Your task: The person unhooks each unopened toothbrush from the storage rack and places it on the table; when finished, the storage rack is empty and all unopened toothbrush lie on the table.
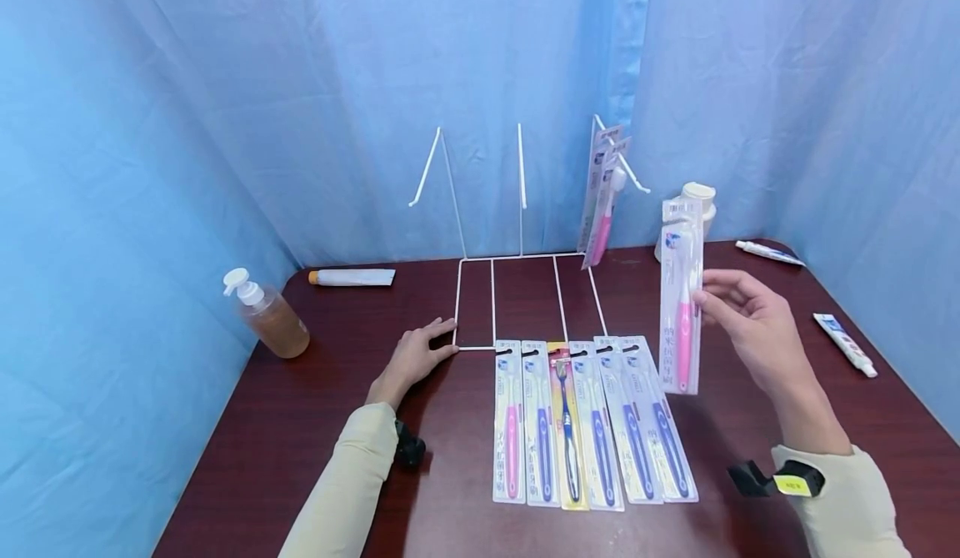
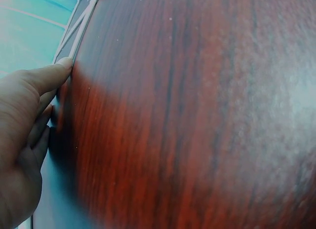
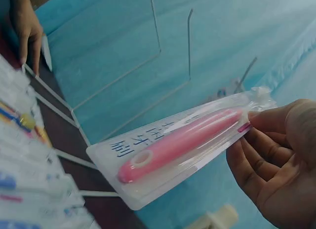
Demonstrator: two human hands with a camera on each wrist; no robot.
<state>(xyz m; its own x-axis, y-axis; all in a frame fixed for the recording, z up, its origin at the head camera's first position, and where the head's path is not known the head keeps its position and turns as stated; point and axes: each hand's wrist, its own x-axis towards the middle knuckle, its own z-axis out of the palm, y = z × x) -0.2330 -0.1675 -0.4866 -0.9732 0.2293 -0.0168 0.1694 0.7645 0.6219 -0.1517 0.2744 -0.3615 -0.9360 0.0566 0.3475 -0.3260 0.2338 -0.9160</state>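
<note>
In the head view, my right hand (image 1: pixel 753 324) pinches the edge of a packaged pink toothbrush (image 1: pixel 684 333) and holds it upright above the table. The right wrist view shows thumb and fingertips on the clear blister, with the pink handle (image 3: pixel 182 145) pointing away from the palm. My left hand (image 1: pixel 412 358) rests at the front left corner of a white wire display rack (image 1: pixel 492 299), its thumb and fingers spread and touching the wire. Two packaged toothbrushes (image 1: pixel 602 216) hang on the rack's right hook. The left and middle hooks (image 1: pixel 521 166) bear nothing.
A row of packaged toothbrushes (image 1: pixel 543 458) lies before the rack, several with blue handles. A pump bottle (image 1: pixel 276 324) and an orange-capped tube (image 1: pixel 352 277) are at left. Beyond the raised pack stands a white container (image 1: pixel 699 193); toothpaste tubes (image 1: pixel 843 344) lie at right. Blue curtains (image 1: pixel 360 108) enclose the table.
</note>
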